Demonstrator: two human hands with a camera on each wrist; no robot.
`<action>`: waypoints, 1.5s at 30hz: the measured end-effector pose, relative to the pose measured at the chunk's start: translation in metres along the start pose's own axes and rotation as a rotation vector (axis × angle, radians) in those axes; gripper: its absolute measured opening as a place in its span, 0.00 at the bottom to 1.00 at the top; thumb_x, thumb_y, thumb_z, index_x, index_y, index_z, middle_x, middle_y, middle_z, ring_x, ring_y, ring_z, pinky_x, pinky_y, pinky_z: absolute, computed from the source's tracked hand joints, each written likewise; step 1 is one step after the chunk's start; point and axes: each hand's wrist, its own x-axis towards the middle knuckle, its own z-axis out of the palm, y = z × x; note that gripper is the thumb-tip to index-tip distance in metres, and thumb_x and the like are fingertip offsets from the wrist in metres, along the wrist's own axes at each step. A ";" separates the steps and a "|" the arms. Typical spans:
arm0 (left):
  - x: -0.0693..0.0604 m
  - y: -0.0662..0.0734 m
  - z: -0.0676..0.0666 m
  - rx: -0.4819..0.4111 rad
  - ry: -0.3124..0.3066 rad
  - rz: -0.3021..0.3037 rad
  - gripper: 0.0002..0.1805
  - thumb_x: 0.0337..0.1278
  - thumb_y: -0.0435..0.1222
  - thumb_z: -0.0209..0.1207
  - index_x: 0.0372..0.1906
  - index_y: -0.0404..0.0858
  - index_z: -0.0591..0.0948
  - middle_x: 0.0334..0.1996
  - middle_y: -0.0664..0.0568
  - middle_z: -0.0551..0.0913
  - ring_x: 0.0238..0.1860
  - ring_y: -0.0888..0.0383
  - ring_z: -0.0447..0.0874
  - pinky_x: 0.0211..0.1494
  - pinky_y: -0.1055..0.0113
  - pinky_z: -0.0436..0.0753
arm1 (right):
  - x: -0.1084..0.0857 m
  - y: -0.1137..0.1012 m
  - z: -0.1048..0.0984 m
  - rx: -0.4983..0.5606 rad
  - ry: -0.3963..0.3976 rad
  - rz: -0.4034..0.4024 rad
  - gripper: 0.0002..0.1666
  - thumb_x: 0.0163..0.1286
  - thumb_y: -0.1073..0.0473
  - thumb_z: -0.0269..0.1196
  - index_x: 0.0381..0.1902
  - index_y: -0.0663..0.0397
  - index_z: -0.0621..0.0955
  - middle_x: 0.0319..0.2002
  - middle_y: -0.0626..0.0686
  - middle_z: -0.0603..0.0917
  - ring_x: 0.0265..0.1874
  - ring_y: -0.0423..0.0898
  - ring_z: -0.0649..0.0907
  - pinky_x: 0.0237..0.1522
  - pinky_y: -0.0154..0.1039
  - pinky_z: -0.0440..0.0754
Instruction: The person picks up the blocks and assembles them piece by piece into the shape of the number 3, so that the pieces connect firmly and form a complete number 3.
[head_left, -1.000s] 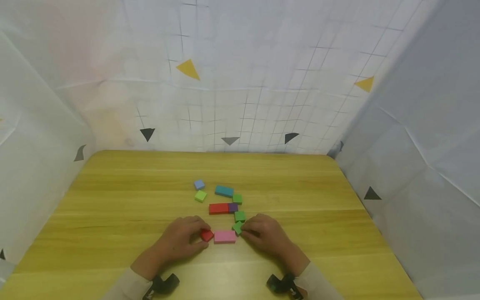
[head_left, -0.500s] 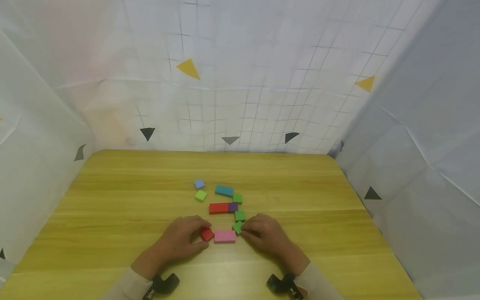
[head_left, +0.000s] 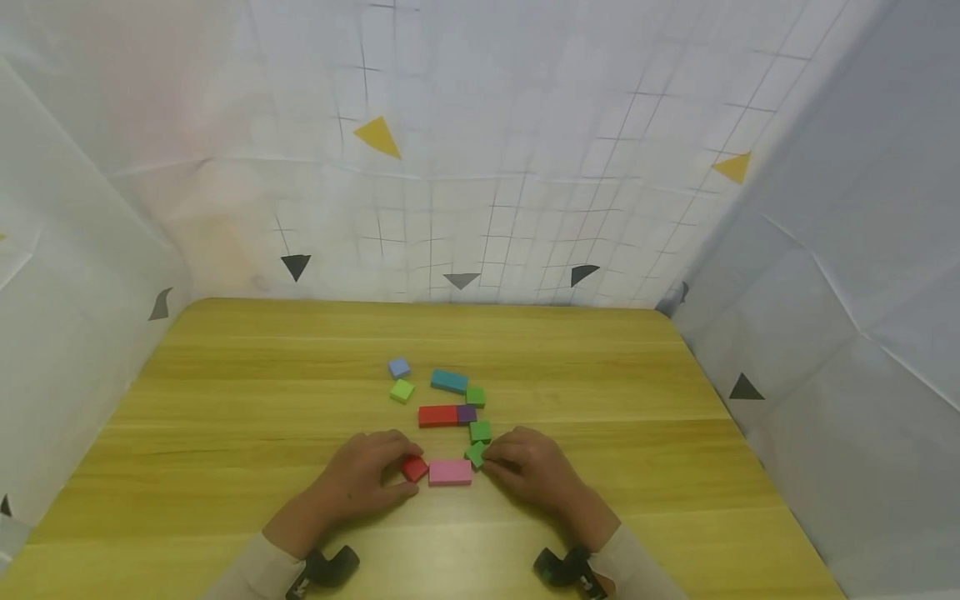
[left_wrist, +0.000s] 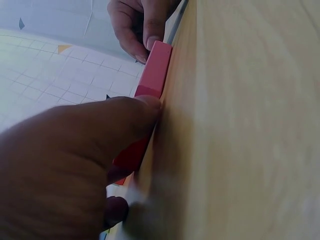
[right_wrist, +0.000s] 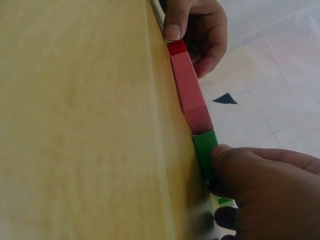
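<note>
- Patterned sheet behind our wooden table, folks!
- Our left hand pinches a red block just left of the pink block.
- Our right hand pinches a green block at the pink one's right end!

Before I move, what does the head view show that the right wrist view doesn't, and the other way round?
Head view only: the blue block, teal block, purple block and long red block. Right wrist view only: a low, side-on close-up of the right thumb against a green block. Both: that green block, the pink block, small red block, table, left hand and right hand.
</note>
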 end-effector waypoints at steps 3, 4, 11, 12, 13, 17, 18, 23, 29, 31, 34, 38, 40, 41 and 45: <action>0.000 0.000 0.000 0.008 0.000 0.004 0.22 0.51 0.52 0.71 0.52 0.55 0.83 0.46 0.72 0.81 0.45 0.72 0.77 0.43 0.68 0.73 | 0.000 0.000 0.000 -0.001 -0.001 0.004 0.08 0.59 0.57 0.74 0.37 0.45 0.89 0.36 0.39 0.88 0.37 0.35 0.83 0.41 0.30 0.80; 0.000 0.000 0.000 0.009 0.001 0.004 0.22 0.51 0.52 0.71 0.52 0.55 0.83 0.46 0.72 0.81 0.45 0.72 0.77 0.43 0.68 0.73 | 0.000 0.000 0.000 -0.001 -0.004 0.007 0.08 0.59 0.57 0.74 0.38 0.45 0.89 0.36 0.39 0.88 0.37 0.34 0.83 0.42 0.30 0.80; 0.000 0.000 0.001 0.010 -0.004 -0.003 0.22 0.50 0.51 0.71 0.52 0.55 0.83 0.46 0.72 0.81 0.44 0.72 0.76 0.43 0.66 0.72 | 0.000 0.000 -0.001 0.007 -0.010 0.002 0.07 0.59 0.57 0.74 0.38 0.45 0.89 0.37 0.39 0.88 0.38 0.35 0.83 0.42 0.31 0.80; 0.000 0.000 0.001 0.011 -0.006 -0.004 0.22 0.50 0.52 0.71 0.52 0.55 0.83 0.46 0.73 0.81 0.44 0.72 0.76 0.43 0.66 0.72 | 0.000 0.000 0.000 0.006 -0.011 0.001 0.07 0.60 0.57 0.73 0.38 0.45 0.89 0.37 0.39 0.88 0.38 0.35 0.83 0.42 0.31 0.80; 0.000 0.000 0.001 0.010 -0.006 -0.004 0.22 0.50 0.51 0.71 0.52 0.55 0.83 0.46 0.73 0.81 0.44 0.72 0.76 0.43 0.66 0.72 | 0.000 0.000 0.000 0.005 -0.010 0.000 0.07 0.60 0.57 0.73 0.38 0.45 0.89 0.37 0.39 0.88 0.37 0.35 0.83 0.42 0.31 0.80; 0.001 -0.001 0.002 0.006 -0.003 -0.002 0.22 0.50 0.52 0.71 0.52 0.54 0.83 0.45 0.72 0.81 0.45 0.71 0.77 0.44 0.66 0.73 | 0.000 0.002 0.000 -0.003 -0.008 0.000 0.07 0.60 0.56 0.73 0.38 0.45 0.89 0.37 0.39 0.88 0.37 0.35 0.83 0.42 0.30 0.80; 0.001 -0.001 0.002 0.006 -0.003 -0.002 0.23 0.50 0.53 0.71 0.52 0.55 0.83 0.46 0.72 0.81 0.45 0.71 0.77 0.44 0.66 0.73 | 0.000 0.002 0.000 -0.005 -0.007 0.000 0.07 0.60 0.56 0.73 0.38 0.45 0.89 0.37 0.39 0.88 0.37 0.35 0.83 0.41 0.30 0.80; 0.000 -0.001 0.003 0.014 0.001 0.002 0.23 0.51 0.53 0.70 0.53 0.54 0.82 0.46 0.71 0.81 0.46 0.70 0.78 0.44 0.66 0.72 | 0.001 0.002 0.000 -0.007 -0.002 0.001 0.08 0.59 0.57 0.73 0.38 0.45 0.89 0.37 0.39 0.89 0.37 0.35 0.83 0.41 0.30 0.80; 0.000 0.000 0.002 0.007 -0.006 -0.021 0.23 0.51 0.54 0.70 0.53 0.56 0.82 0.46 0.73 0.80 0.47 0.72 0.77 0.45 0.66 0.73 | 0.000 0.001 0.000 -0.008 0.001 -0.005 0.09 0.58 0.57 0.74 0.38 0.45 0.89 0.37 0.40 0.89 0.36 0.35 0.83 0.41 0.30 0.80; 0.000 0.000 0.002 0.004 -0.012 -0.030 0.23 0.51 0.55 0.70 0.53 0.57 0.82 0.46 0.74 0.80 0.47 0.72 0.77 0.45 0.67 0.73 | 0.000 0.001 0.000 -0.006 -0.002 0.001 0.08 0.59 0.57 0.74 0.38 0.45 0.89 0.37 0.39 0.89 0.36 0.35 0.83 0.40 0.30 0.80; 0.000 0.000 0.002 0.003 -0.013 -0.034 0.23 0.51 0.54 0.70 0.53 0.56 0.82 0.46 0.74 0.80 0.47 0.72 0.77 0.45 0.66 0.73 | 0.000 0.001 0.001 -0.003 0.000 0.001 0.08 0.59 0.57 0.74 0.38 0.44 0.89 0.37 0.39 0.89 0.36 0.35 0.83 0.40 0.30 0.79; 0.000 0.000 0.002 0.007 -0.006 -0.029 0.24 0.49 0.54 0.71 0.53 0.55 0.82 0.46 0.73 0.81 0.47 0.71 0.77 0.45 0.65 0.73 | 0.000 0.001 0.001 0.004 0.007 -0.003 0.08 0.59 0.57 0.74 0.38 0.45 0.89 0.37 0.40 0.89 0.36 0.35 0.83 0.39 0.30 0.80; 0.000 -0.001 0.002 0.005 -0.005 -0.031 0.24 0.50 0.54 0.70 0.53 0.56 0.82 0.46 0.73 0.81 0.47 0.71 0.77 0.45 0.66 0.72 | 0.000 0.001 0.001 0.006 0.014 -0.009 0.09 0.58 0.57 0.74 0.38 0.46 0.89 0.38 0.40 0.89 0.36 0.36 0.83 0.39 0.30 0.80; 0.000 -0.001 0.003 0.003 -0.004 -0.034 0.24 0.50 0.55 0.70 0.53 0.56 0.82 0.46 0.74 0.80 0.46 0.71 0.77 0.45 0.66 0.72 | 0.000 0.001 0.000 0.007 0.016 -0.009 0.09 0.58 0.57 0.75 0.38 0.47 0.89 0.38 0.41 0.89 0.36 0.36 0.83 0.39 0.30 0.80; 0.000 -0.002 0.003 -0.028 0.013 -0.043 0.21 0.55 0.55 0.67 0.53 0.56 0.82 0.45 0.74 0.81 0.46 0.72 0.78 0.47 0.64 0.75 | 0.000 0.001 0.001 0.004 0.021 -0.014 0.09 0.57 0.57 0.75 0.38 0.47 0.89 0.37 0.41 0.89 0.36 0.36 0.84 0.39 0.31 0.80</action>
